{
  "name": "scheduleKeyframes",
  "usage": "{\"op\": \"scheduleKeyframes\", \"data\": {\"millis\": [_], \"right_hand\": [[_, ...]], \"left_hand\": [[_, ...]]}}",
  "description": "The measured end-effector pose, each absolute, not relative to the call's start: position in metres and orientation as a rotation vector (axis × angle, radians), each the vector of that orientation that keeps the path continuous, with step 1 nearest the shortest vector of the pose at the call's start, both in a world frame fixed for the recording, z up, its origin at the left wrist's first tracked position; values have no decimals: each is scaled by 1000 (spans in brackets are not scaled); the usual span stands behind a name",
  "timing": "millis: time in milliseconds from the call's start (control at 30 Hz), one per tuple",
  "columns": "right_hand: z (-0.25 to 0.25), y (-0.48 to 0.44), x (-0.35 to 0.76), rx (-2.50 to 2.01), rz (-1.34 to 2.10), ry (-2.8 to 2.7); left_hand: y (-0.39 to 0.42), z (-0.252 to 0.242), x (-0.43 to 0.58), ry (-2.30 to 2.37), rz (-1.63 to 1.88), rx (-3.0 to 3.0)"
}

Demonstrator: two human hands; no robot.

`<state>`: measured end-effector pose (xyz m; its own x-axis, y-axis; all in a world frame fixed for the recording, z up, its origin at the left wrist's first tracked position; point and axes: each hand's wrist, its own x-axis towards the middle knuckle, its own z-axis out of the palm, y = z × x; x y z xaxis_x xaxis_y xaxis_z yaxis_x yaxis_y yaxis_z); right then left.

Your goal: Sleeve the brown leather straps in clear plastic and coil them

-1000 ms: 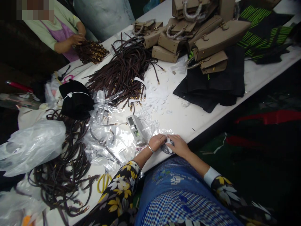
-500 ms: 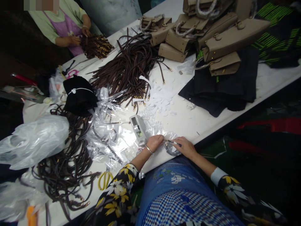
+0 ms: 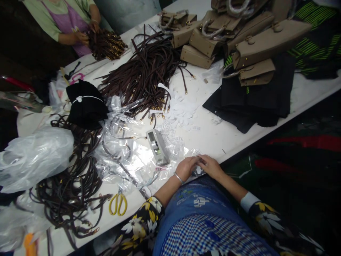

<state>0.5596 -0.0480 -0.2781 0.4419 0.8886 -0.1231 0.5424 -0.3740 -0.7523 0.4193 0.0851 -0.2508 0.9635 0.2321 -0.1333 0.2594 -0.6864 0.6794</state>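
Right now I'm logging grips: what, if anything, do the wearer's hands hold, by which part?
Left hand and right hand seem to hold a clear-plastic bundle by its far side; exact contact is hidden.

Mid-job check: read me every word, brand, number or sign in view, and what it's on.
No text can be read.
White print on the blue apron: too blurred.
Pink-and-white strip by the grey dispenser: marks too small.
Small white pieces on the table: marks too small.

Our black sleeves (image 3: 140, 227) with yellow, white and grey flowers, pale right cuff (image 3: 249, 202), silver bracelet (image 3: 179, 178) on our left wrist, our blue apron (image 3: 183, 208) with white emblem (image 3: 201, 201), blue-and-white checked panel (image 3: 189, 236)
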Motion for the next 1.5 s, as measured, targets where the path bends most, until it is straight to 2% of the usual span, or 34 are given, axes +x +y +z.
{"op": "scheduleKeyframes", "data": {"millis": [167,400,800,1100,1500], "right_hand": [[-256,-69,551,-2061,649,-1262],[-247,-72,540,-1953,796,-1484],[-259,-59,544,-2003,725,-988],[-236,-60,534,-2002,602,-1019],[-229,-68,534,-1937,566,-943]], "left_hand": [[75,-270,422,407,-5,2290],[78,-273,423,419,12,2266],[71,-269,412,435,102,2275],[49,-277,415,647,182,2209],[46,-275,427,640,137,2260]]}}
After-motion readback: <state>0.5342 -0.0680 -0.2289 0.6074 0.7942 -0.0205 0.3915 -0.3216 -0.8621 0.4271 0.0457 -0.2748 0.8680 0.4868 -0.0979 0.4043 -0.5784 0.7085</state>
